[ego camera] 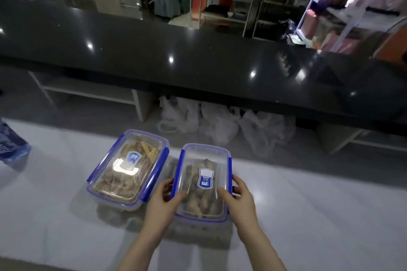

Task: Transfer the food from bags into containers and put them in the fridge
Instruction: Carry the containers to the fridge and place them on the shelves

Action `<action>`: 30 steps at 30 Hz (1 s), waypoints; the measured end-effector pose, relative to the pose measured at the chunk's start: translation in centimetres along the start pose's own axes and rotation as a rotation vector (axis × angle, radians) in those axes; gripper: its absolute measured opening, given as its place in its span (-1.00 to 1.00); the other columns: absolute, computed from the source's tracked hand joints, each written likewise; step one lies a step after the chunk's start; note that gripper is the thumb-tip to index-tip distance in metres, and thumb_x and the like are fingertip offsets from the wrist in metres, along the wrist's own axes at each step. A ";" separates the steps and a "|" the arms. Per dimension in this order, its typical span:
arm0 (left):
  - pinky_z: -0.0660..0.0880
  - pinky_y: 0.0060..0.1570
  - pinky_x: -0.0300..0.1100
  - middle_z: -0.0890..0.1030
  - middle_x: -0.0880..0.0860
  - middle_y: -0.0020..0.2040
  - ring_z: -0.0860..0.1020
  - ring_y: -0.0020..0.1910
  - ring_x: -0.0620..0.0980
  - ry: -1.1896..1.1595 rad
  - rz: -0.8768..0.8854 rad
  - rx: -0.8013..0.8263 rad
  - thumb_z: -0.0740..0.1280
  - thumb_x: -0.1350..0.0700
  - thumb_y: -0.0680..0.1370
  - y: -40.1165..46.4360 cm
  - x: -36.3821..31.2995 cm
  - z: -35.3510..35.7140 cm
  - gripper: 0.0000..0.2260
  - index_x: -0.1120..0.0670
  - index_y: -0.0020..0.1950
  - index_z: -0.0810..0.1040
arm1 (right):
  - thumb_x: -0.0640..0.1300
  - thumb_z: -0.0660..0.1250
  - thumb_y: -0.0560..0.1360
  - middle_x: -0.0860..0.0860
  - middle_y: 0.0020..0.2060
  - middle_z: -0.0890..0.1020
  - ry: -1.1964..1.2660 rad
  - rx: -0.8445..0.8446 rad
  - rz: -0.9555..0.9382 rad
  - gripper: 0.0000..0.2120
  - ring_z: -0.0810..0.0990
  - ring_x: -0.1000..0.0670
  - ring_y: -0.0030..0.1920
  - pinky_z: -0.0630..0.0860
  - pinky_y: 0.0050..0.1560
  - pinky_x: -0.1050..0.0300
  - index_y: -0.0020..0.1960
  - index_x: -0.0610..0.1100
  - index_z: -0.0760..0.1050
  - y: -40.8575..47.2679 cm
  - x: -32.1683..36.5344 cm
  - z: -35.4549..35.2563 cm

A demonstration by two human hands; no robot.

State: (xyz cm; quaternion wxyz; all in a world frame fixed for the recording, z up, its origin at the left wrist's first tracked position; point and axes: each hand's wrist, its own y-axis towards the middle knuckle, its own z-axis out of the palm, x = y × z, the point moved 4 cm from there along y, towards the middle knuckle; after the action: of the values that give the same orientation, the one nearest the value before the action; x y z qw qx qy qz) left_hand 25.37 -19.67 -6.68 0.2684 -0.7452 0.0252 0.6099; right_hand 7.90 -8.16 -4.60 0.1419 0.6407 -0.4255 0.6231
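Two clear plastic containers with blue clip lids stand on the white counter (308, 215). The left container (128, 168) holds brown food and has its lid on. The right container (202, 182) also holds brown pieces under a lid with a blue label. My left hand (164, 201) grips its left side, thumb on the lid and fingers around the blue clip. My right hand (239, 197) grips its right side the same way. Whether the clips are fastened I cannot tell.
Several white plastic bags (218, 125) lie on the floor beyond the counter, under a long black glossy countertop (198, 50). A blue-patterned thing (11, 145) sits at the counter's left edge. Shelving with goods (352, 6) stands at the far right.
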 end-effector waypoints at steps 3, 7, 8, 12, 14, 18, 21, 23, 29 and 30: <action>0.56 0.10 -0.01 0.61 -0.05 0.08 0.59 0.08 -0.05 -0.036 -0.001 0.061 0.49 0.13 0.43 0.4 0.0 0.7 -0.60 -0.01 0.23 0.50 | -0.10 0.44 0.45 0.09 0.01 0.60 0.035 -0.077 -0.008 -0.62 0.62 0.03 -0.01 0.65 -0.06 0.03 0.18 0.17 0.43 -0.5 -0.6 -0.8; 0.62 -0.02 0.00 0.62 -0.04 0.07 0.63 0.04 0.00 -0.053 0.045 0.192 0.48 0.14 0.44 -0.4 -1.3 3.7 -0.62 -0.03 0.22 0.50 | -0.09 0.45 0.44 0.06 0.06 0.61 0.080 -0.202 -0.017 -0.56 0.61 0.01 0.02 0.66 -0.07 0.02 0.28 0.11 0.43 -2.3 -0.9 -4.2; 0.63 -0.05 -0.03 0.62 -0.04 0.07 0.63 0.03 0.00 -0.047 0.065 0.221 0.48 0.15 0.44 -0.9 -1.8 4.9 -0.62 -0.03 0.22 0.50 | -0.09 0.45 0.44 0.06 0.06 0.60 0.095 -0.240 -0.022 -0.56 0.61 0.02 0.02 0.66 -0.07 0.03 0.28 0.10 0.43 -3.0 -0.9 -5.5; 0.59 -0.16 -0.17 0.64 -0.03 0.08 0.66 -0.01 0.03 -0.014 0.153 0.381 0.48 0.20 0.43 -4.2 -3.1 10.7 -0.62 0.01 0.21 0.53 | -0.09 0.47 0.42 0.08 0.02 0.61 0.168 -0.426 -0.052 -0.55 0.62 0.03 0.01 0.65 -0.05 0.04 0.27 0.09 0.44 -7.2 -1.8 -12.3; 0.59 -0.19 -0.22 0.64 -0.04 0.07 0.66 -0.03 0.02 0.011 0.179 0.483 0.47 0.20 0.44 -7.0 -3.4 14.3 -0.64 0.00 0.21 0.53 | -0.09 0.48 0.41 0.05 0.03 0.62 0.213 -0.514 -0.069 -0.55 0.62 0.03 0.01 0.65 -0.05 0.04 0.26 0.09 0.45 -10.4 -2.9 -16.1; 0.56 -0.27 -0.29 0.65 -0.07 0.04 0.66 -0.06 -0.03 0.076 0.250 0.721 0.47 0.18 0.45 -15.5 -2.7 21.8 -0.66 -0.01 0.20 0.54 | -0.13 0.48 0.41 0.01 0.00 0.62 0.303 -0.732 -0.104 -0.54 0.62 0.03 -0.02 0.64 -0.11 0.11 0.27 0.05 0.46 -19.1 -6.3 -24.2; 0.57 -0.30 -0.27 0.66 -0.06 0.03 0.67 -0.08 -0.03 0.121 0.280 0.935 0.45 0.20 0.47 -23.9 -0.7 27.5 -0.67 0.00 0.20 0.54 | -0.13 0.49 0.41 0.07 0.02 0.61 0.318 -0.924 -0.100 -0.53 0.60 0.04 0.03 0.61 -0.05 0.11 0.26 0.09 0.46 -27.4 -10.2 -30.4; 0.58 -0.27 -0.27 0.67 -0.04 0.05 0.67 -0.05 -0.03 0.167 0.289 1.076 0.46 0.20 0.46 -29.8 1.3 31.0 -0.66 0.01 0.21 0.54 | -0.15 0.49 0.41 0.08 0.03 0.61 0.352 -1.053 -0.080 -0.55 0.59 0.04 0.05 0.61 0.03 0.02 0.21 0.16 0.46 -33.2 -13.3 -34.0; 0.58 -0.12 -0.25 0.69 0.02 0.02 0.67 -0.09 -0.10 0.319 0.303 1.446 0.54 0.03 0.31 -47.9 7.4 39.4 -0.53 0.03 0.19 0.57 | -0.16 0.49 0.41 0.03 0.02 0.61 0.487 -1.443 -0.007 -0.52 0.61 -0.01 0.02 0.61 0.04 -0.04 0.26 0.10 0.46 -50.9 -21.9 -41.3; 0.56 -0.18 -0.31 0.69 0.01 0.00 0.67 -0.13 -0.14 0.338 0.297 1.507 0.53 0.10 0.36 -50.7 8.3 40.4 -0.59 0.02 0.19 0.57 | -0.18 0.48 0.41 0.02 0.01 0.61 0.517 -1.495 0.002 -0.53 0.62 -0.02 0.00 0.61 0.02 -0.03 0.25 0.09 0.46 -53.4 -23.2 -41.9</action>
State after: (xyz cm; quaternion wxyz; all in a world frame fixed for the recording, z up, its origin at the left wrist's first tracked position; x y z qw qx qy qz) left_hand 9.83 43.43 -0.18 0.6097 -0.4338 0.5717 0.3365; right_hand 21.27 62.09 0.36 0.6287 0.2101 -0.6853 0.3015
